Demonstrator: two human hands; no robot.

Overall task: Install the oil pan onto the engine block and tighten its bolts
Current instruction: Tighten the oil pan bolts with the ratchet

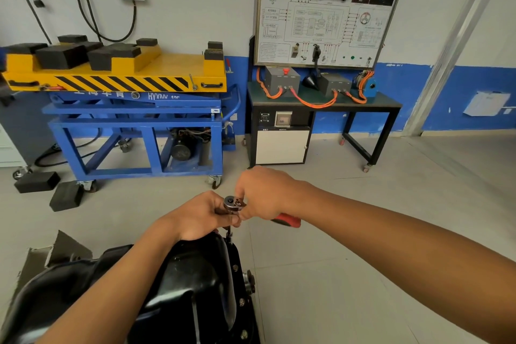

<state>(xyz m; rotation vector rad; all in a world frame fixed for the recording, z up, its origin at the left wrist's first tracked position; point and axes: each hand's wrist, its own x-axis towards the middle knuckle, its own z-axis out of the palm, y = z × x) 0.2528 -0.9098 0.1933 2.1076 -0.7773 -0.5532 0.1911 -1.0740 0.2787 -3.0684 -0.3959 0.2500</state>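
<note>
Lift cart (134, 120), blue frame w/ yellow top, stands back left against the wall. It carries several black rubber blocks (60, 56) on the top deck; two more lie on the floor by its front-left caster.

Training board (326, 11) stands upright at the back of a black bench (391, 105), right of the cart. Two grey boxes (280, 79) sit on the bench top, linked by orange cables (315, 103).

Oil pan (195, 274) is at bottom centre, black and glossy, sump side up. Its flange runs along the right edge w/ bolts (235, 267) seated in it. What it sits on is mostly hidden.

Both forearms reach in from the bottom and meet just above the pan's far end.

Right hand (265, 193): fingers curled tight round the ratchet (232, 201) just behind its head, fingertips at the head. The red handle (287, 220) pokes out past the hand, toward the right.

Left hand (201, 218): curled closed round the extension bar (229, 233) right under the ratchet head. The bar drops approx. vertical to the flange at the pan's far right corner; the socket end is too small to make out.
</note>
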